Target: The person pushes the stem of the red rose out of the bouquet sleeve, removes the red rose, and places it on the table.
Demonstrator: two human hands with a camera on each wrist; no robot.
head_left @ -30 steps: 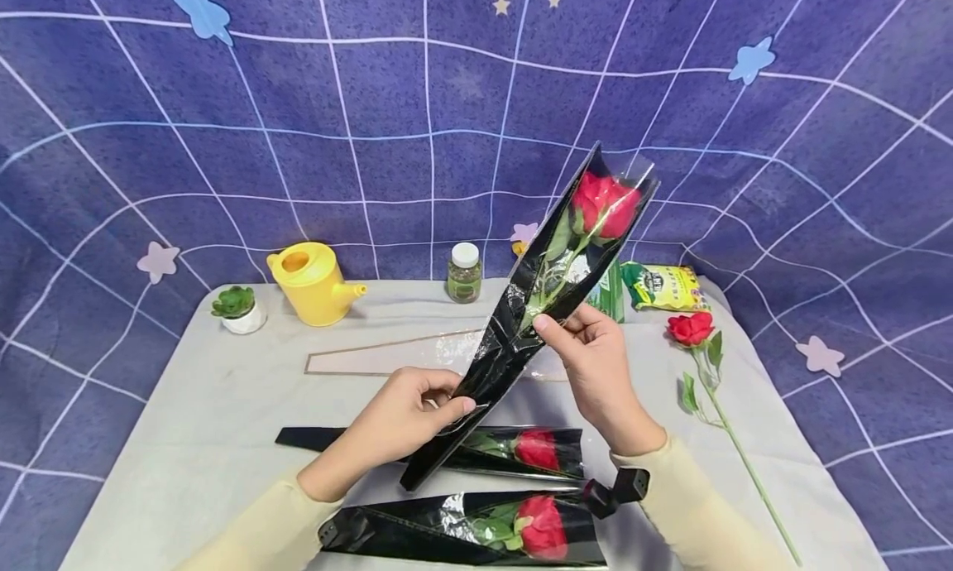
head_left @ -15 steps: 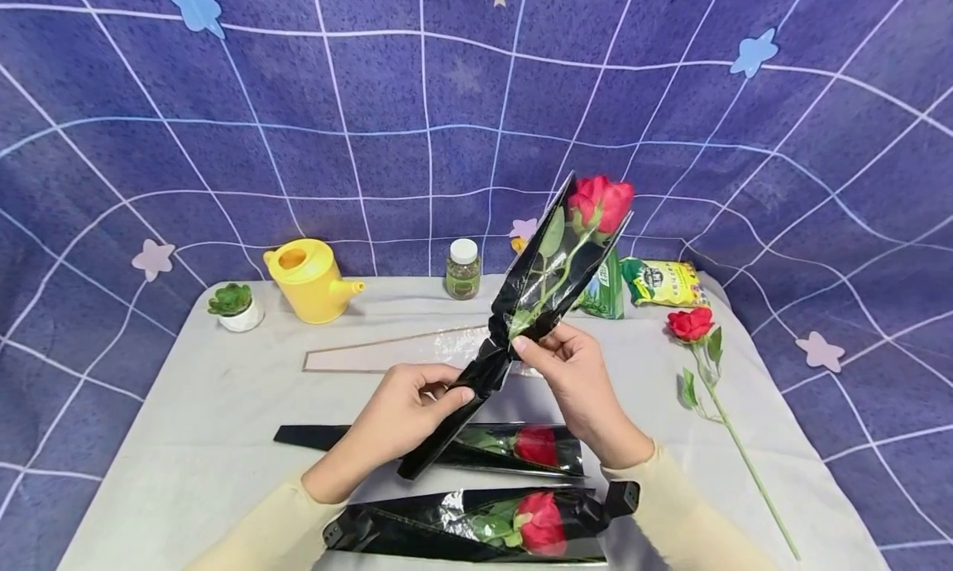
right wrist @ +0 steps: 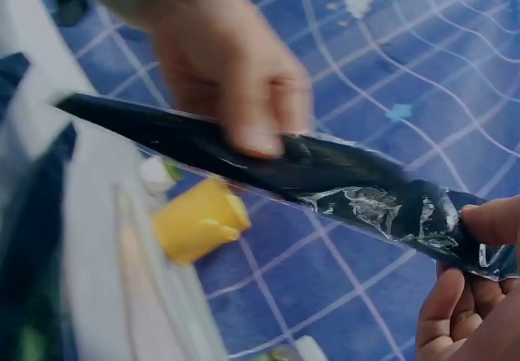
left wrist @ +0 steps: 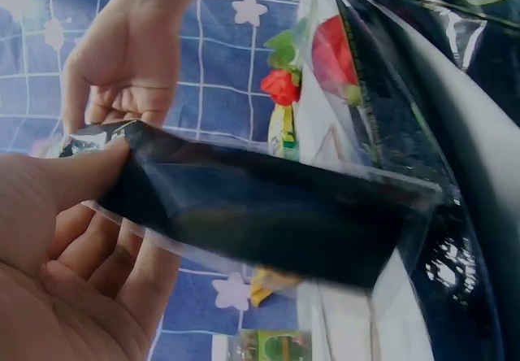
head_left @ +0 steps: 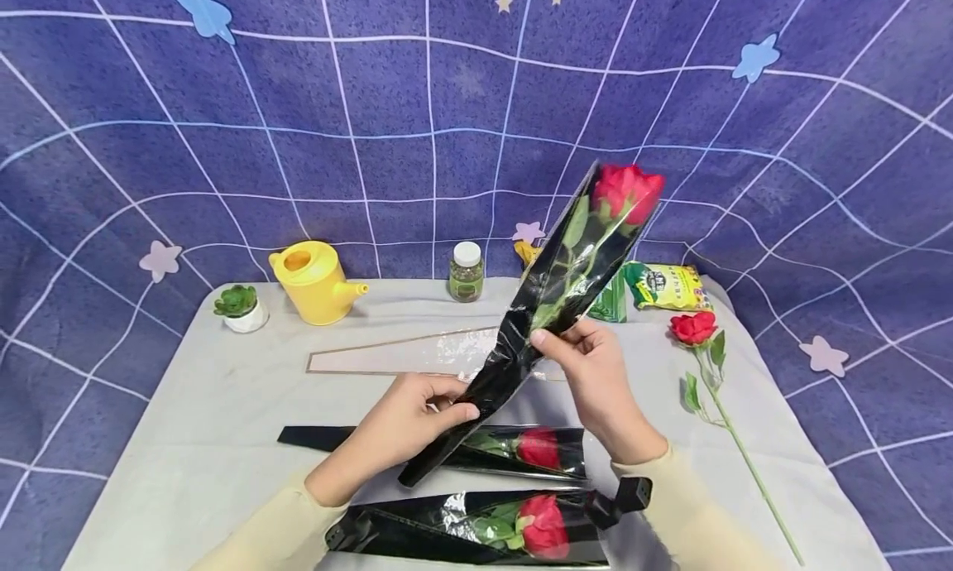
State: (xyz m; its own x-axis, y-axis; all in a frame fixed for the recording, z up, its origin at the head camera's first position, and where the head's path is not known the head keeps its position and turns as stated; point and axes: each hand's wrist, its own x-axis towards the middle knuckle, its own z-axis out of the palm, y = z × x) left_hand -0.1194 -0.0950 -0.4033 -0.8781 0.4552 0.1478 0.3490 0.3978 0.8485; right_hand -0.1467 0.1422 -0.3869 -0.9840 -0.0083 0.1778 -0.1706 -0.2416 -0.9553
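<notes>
A red artificial rose (head_left: 629, 192) in a black sleeve with a clear front (head_left: 514, 331) slants up to the right above the table. Its bloom sits at the sleeve's upper opening, partly past the rim. My left hand (head_left: 409, 414) pinches the narrow lower part, thumb on top; the tapered tail (left wrist: 268, 215) extends beyond that hand in the left wrist view. Higher up, my right hand (head_left: 591, 372) grips the sleeve's middle between thumb and fingers. Crinkled film (right wrist: 366, 208) shows between both hands in the right wrist view.
Two sleeved roses (head_left: 543, 525) lie at the front, one partly behind the held sleeve. A loose rose (head_left: 692, 328) lies right. A flat empty sleeve (head_left: 395, 360), yellow watering can (head_left: 313, 283), potted succulent (head_left: 241, 308), jar (head_left: 466, 273) and yellow-green packet (head_left: 666, 286) are farther back.
The rose's bloom has slid up from inside the sleeve to its rim. The sleeve bunched between my hands half a second ago and is now stretched straighter, its top farther up and right.
</notes>
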